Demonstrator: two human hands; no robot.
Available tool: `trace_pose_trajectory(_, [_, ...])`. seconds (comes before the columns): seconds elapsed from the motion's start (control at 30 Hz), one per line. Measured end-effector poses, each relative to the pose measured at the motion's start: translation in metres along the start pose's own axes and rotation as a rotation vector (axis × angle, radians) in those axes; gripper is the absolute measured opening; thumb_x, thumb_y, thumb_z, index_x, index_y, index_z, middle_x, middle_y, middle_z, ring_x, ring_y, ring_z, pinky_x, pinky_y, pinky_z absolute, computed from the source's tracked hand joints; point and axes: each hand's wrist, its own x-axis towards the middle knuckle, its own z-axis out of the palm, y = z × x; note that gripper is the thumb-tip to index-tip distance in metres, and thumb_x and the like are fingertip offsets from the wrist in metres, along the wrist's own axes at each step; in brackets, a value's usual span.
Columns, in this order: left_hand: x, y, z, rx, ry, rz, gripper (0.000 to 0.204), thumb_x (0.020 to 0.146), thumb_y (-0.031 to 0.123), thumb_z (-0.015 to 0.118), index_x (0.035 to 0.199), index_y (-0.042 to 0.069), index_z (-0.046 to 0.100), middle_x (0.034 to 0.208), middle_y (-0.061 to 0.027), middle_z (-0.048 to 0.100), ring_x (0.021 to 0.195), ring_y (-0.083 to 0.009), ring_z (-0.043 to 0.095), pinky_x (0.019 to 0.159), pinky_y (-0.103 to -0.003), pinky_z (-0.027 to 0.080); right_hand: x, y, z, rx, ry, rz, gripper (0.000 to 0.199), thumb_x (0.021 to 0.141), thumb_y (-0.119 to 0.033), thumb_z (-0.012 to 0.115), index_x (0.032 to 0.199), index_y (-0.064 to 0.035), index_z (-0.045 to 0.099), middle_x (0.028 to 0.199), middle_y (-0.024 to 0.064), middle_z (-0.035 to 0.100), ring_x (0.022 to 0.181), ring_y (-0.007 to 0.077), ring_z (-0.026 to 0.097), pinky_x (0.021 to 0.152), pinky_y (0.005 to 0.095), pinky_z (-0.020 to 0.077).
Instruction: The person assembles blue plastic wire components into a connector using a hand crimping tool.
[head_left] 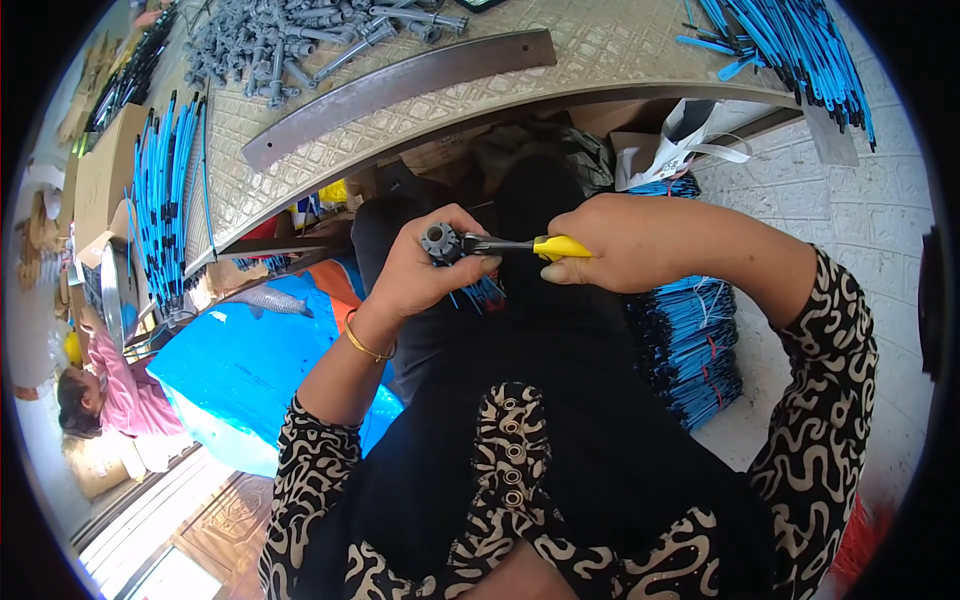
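Note:
Above my lap, my left hand [428, 268] is closed round a dark grey plastic fitting [438, 239], its round, notched end turned up. My right hand [625, 245] grips a hand tool with a yellow handle [562, 247] and a slim metal shaft, held level and pointing left. The metal end of this tool meets the side of the grey fitting beside my left fingers. Whether it is a screwdriver or another tool cannot be made out. Some thin blue and red pieces [484, 294] show just below my left hand.
Many grey plastic fittings [275, 50] lie heaped on the patterned table [400, 110], behind a curved dark metal strip [410, 90]. Blue rods with black ends stand in bundles at left [165, 200], far right [800, 60] and beside my leg [695, 340]. A person in pink [130, 385] is at the left.

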Motion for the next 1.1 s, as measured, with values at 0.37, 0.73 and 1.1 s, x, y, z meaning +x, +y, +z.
trace_pose_trajectory(0.37, [0.01,-0.006,0.024,-0.092,0.118,-0.009,0.031,0.069,0.006,0.066,0.099,0.001,0.057,0.077,-0.0009,0.056,0.074,-0.0069,0.052,0.068,-0.021,0.042,-0.015,0.013,0.023,-0.499,0.362,-0.065,0.03,0.082,-0.029,0.06,0.097,-0.003,0.055,0.083,0.0136,0.06,0.076,0.0318,0.06,0.068,0.041,0.0469])
trace_pose_trajectory(0.73, [-0.017,0.014,-0.072,-0.402,0.273,0.524,0.036,0.075,0.019,0.061,0.105,0.001,0.055,0.074,-0.002,0.051,0.081,-0.0191,0.053,0.085,-0.042,0.043,-0.03,0.119,-0.06,-0.61,1.08,0.167,0.039,0.077,-0.024,0.064,0.108,-0.0047,0.052,0.105,0.0159,0.055,0.097,0.0331,0.053,0.08,0.0401,0.0432])
trace_pose_trajectory(1.1, [-0.056,0.01,-0.069,-1.195,0.601,0.282,0.034,0.077,0.029,0.057,0.09,-0.003,0.056,0.075,-0.0078,0.055,0.082,-0.0274,0.054,0.09,-0.045,0.041,0.063,-0.035,0.03,0.31,0.658,-0.663,0.051,0.078,-0.03,0.061,0.118,-0.0012,0.05,0.102,0.0134,0.059,0.098,0.0293,0.056,0.083,0.0351,0.0442])
